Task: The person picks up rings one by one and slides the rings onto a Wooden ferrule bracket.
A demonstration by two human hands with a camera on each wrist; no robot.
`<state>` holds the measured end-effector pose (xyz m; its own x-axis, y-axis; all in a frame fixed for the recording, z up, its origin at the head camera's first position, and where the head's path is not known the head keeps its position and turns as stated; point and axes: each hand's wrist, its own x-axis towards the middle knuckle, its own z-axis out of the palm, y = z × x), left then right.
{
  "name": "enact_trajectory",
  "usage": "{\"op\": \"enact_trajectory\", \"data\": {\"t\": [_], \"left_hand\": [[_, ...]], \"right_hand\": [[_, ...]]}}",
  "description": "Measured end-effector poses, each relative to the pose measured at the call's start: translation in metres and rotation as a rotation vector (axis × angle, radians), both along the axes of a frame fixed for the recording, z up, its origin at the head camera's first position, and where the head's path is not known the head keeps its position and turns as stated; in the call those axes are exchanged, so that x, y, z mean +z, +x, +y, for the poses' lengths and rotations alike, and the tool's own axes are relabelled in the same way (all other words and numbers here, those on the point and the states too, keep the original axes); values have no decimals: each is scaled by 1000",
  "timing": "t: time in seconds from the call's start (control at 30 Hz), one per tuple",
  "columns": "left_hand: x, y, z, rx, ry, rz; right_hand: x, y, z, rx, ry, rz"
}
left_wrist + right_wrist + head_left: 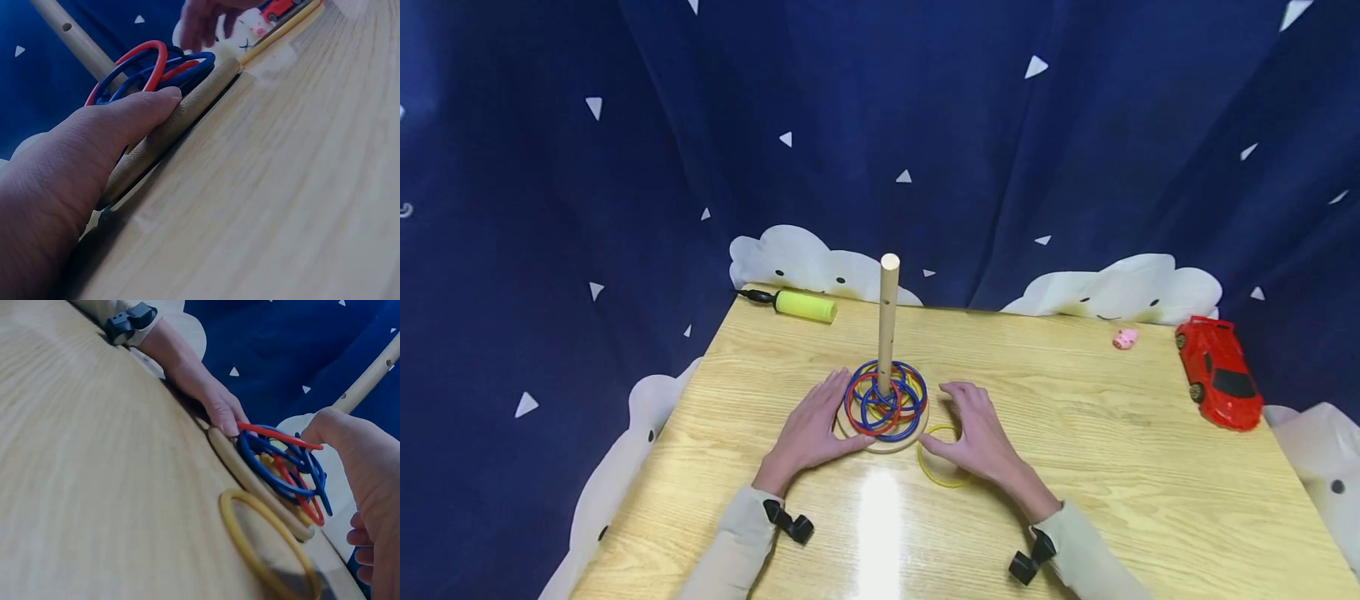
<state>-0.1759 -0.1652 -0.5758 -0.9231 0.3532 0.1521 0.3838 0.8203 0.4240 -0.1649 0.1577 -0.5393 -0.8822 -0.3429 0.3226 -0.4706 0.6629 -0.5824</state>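
Note:
A ring toss stand has a round wooden base [889, 447] and an upright wooden peg [888, 325]. Blue, red and yellow rings [269, 430] lie in an overlapping pile around the foot of the peg. My left hand [811, 429] holds the base at its left side, the thumb [153, 109] lying over the near rim beside the rings. To the right of the base, my right hand [981, 442] is spread with nothing in its grasp. Below its thumb, a single yellow ring [942, 483] lies flat on the table against the base's right side.
A yellow hand pump [805, 306] with a black end lies at the table's back left. A small pink pig figure [1125, 338] and a red toy car [1221, 375] are at the back right. Behind the wooden table [1075, 483] hangs a dark blue curtain [880, 100].

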Motion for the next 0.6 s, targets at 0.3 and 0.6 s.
{"op": "enact_trajectory", "data": {"t": [0.3, 0.6], "left_hand": [[0, 0, 0, -10, 8, 6], [0, 0, -1, -9, 6, 0]], "right_hand": [[-14, 21, 23, -15, 90, -65], [-25, 33, 38, 72, 212, 67]]}}
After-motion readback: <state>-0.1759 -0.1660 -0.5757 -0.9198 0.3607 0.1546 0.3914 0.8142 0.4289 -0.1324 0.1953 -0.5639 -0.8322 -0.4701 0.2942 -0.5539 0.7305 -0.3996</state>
